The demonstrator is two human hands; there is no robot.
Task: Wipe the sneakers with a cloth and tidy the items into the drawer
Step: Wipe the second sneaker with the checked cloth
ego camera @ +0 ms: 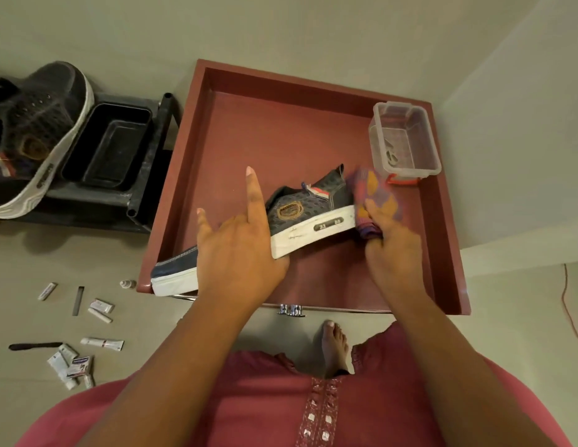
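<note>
A dark blue mesh sneaker [308, 209] with a white sole is held on its side above the open red-brown drawer [442, 240]. My left hand [239, 250] grips its middle, with the index and little fingers sticking out straight. My right hand [389, 240] holds a purple and orange cloth [376, 191] against the sneaker's heel. The second sneaker [39, 137] lies on a black rack [145, 195] at the left.
A clear plastic box [405, 140] stands in the drawer's far right corner. A black tray [107, 146] sits on the rack beside the second sneaker. Several small tubes and packets [75, 359] and a black stick lie scattered on the floor at the lower left. My bare foot [334, 346] stands before the drawer.
</note>
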